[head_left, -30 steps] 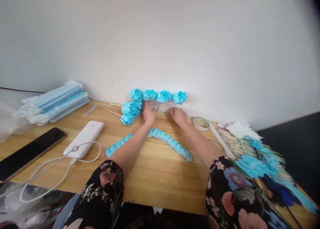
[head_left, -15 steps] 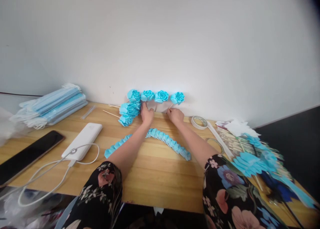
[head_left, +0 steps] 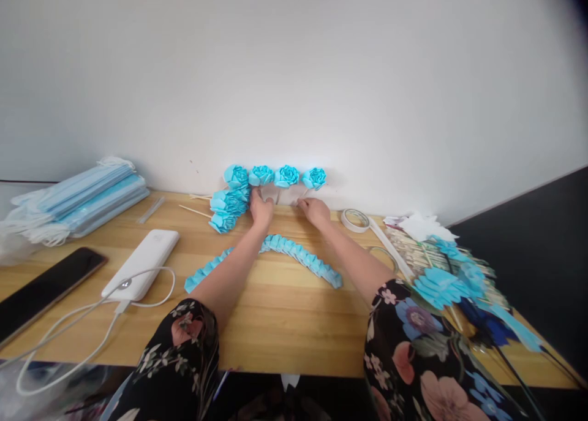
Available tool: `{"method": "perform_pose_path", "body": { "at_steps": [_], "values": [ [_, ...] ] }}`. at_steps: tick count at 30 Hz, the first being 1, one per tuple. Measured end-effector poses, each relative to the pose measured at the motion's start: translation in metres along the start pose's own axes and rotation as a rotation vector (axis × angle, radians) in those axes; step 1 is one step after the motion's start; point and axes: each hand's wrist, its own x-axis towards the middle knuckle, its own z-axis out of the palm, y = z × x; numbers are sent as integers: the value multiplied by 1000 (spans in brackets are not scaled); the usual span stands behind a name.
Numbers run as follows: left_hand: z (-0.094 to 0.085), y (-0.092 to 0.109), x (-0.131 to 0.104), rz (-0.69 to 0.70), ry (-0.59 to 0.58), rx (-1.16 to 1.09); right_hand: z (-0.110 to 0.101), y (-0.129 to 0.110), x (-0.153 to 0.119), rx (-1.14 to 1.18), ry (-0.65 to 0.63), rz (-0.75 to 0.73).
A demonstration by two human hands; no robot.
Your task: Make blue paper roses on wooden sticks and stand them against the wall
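My right hand (head_left: 315, 211) pinches the thin stem of the rightmost blue paper flower (head_left: 315, 178), which stands against the wall. My left hand (head_left: 261, 210) is beneath another blue paper flower (head_left: 261, 175); its thumb and index finger are apart, and its other fingers are partly hidden. Between the hands a third blue paper flower (head_left: 287, 176) leans on the wall on its stem. Several more blue paper flowers (head_left: 229, 201) lie bunched left of my left hand, stick stems pointing left. A curved strip of folded blue paper (head_left: 298, 257) lies under my forearms.
Left on the wooden table (head_left: 285, 335) are stacked face masks (head_left: 92, 194), a phone (head_left: 50, 292), and a white power bank (head_left: 142, 261) with a cable. To the right lie a tape roll (head_left: 355, 220), many sticks (head_left: 408, 243) and blue paper pieces (head_left: 441, 288). The wall (head_left: 294, 72) borders the back.
The view has turned slightly, so everything sits a little further left. Both hands keep nearly the same places by the flowers, with the right still pinching the stem.
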Motion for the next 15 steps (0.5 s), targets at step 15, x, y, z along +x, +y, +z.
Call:
{"method": "perform_pose_path", "body": {
  "at_steps": [15],
  "values": [
    [-6,6,7,-92,10,-71,-4,22,7,397,184,-65]
  ]
}}
